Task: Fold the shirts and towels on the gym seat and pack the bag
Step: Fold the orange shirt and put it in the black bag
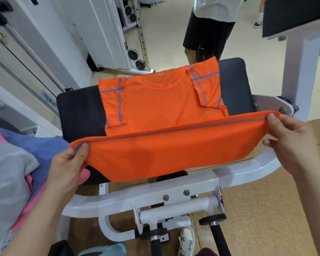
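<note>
Orange shirt (155, 104) lies sleeves-in on the surface (76, 108) — my left hand (67, 163) and right hand (292, 143) each pinch a hem corner, taut, presumably so the fold lands straight.

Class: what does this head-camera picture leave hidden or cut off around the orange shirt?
Head view, seat: middle covered by the orange shirt.
Head view, clothes pile: cut off by left edge; pieces overlap.
Head view, standing person: upper body cut off by top edge.

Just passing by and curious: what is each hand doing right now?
Left hand: pinches one hem corner of the orange mesh shirt.
Right hand: pinches its other hem corner.
</note>
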